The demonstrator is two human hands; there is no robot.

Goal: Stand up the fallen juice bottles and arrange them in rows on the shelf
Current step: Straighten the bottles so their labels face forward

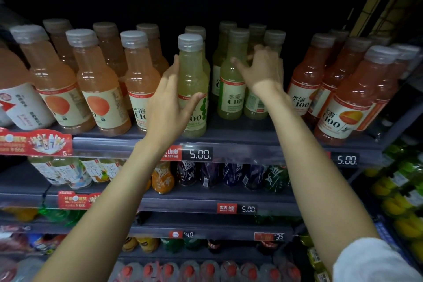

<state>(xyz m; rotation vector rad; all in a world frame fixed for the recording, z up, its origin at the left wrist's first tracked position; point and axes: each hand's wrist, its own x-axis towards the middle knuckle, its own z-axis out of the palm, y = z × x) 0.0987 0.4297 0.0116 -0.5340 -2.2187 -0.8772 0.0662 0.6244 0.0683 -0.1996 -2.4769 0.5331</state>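
A pale green juice bottle (192,75) stands upright at the front of the top shelf (229,142). My left hand (170,103) holds it round the label, thumb in front and fingers along its left side. My right hand (263,68) reaches in among a cluster of several more pale green bottles (231,84) further back, fingers spread and lying against them; whether it grips one is hidden. All bottles in view stand upright.
Peach-orange juice bottles (100,84) fill the shelf's left part, and red-orange ones (352,98) crowd its right end. Price tags (199,154) run along the shelf's front edge. Lower shelves hold other drinks (206,176). A bare gap lies on the shelf between my two hands.
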